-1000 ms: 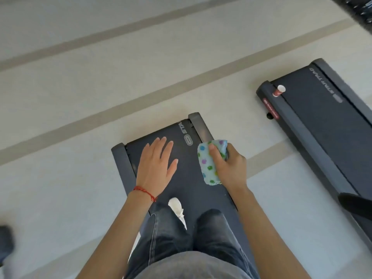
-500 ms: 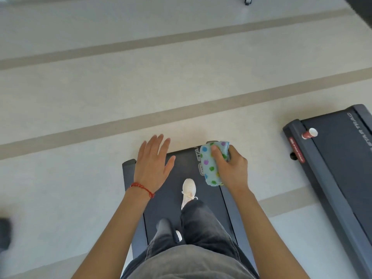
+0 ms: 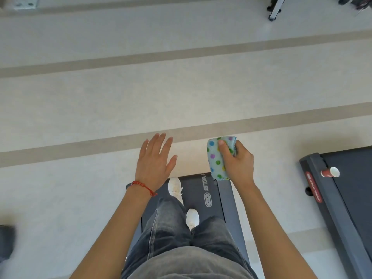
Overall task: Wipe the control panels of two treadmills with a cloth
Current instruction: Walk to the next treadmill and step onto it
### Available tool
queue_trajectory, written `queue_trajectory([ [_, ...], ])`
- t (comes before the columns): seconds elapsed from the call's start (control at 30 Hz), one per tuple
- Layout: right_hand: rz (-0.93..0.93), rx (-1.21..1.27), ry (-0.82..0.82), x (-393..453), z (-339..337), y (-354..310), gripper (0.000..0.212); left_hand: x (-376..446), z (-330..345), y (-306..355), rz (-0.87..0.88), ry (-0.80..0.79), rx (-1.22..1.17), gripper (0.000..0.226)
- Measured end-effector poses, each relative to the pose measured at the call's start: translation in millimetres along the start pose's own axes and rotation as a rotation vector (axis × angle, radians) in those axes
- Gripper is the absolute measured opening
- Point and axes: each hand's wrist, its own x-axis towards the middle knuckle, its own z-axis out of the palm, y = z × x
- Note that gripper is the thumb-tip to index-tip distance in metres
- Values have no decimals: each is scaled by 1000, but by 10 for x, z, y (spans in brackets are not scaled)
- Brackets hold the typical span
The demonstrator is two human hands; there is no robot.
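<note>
Since half a second ago your view has swung forward: both treadmills now sit lower in frame and more striped floor shows ahead, while your hands have kept much the same pose. Your cloth (image 3: 218, 158), pale blue with coloured dots, is folded into a pad and held in your right hand (image 3: 235, 161), thumb across its face and fingers curled round the far edge; it hangs in the air above the front right corner of the near treadmill (image 3: 203, 195), not touching the deck. Your left hand (image 3: 156, 161) is spread flat, palm down, fingers straight and apart, holding nothing, over the floor just beyond the deck's front left corner; a red string bracelet (image 3: 144, 187) circles that wrist. You stand on the near treadmill's belt in grey jeans and white shoes (image 3: 175, 187), one foot ahead of the other. White lettering and a small oval logo are printed on the belt to the right of your feet. The second treadmill (image 3: 342, 198) lies well apart at right, angled, with a red label on its side rail and a red paper cup (image 3: 330, 172) lying tipped at its front corner. Tan stripes (image 3: 261, 119) run across the pale floor; a metal leg with a caster (image 3: 274, 9) shows at top right.
</note>
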Motion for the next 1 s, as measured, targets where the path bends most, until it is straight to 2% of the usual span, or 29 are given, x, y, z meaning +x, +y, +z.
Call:
queue_trajectory([
  [0.13,-1,-6,2,456,199,-190,41,503,68,-262,0,3,2,53],
  [0.27,6,0,20,921,404,-404,41,1025,78,-552,-1,11,7,63],
  [0.4,5,2,46,1320,593,-571,38,1458,111,-805,29,33,31,53],
  [0.6,5,15,45,1892,824,-655,37,2050,252,-1049,25,18,40,53],
  [1.0,-75,30,31,4059,1572,-311,36,3793,1541,-1595,-4,80,66,54],
])
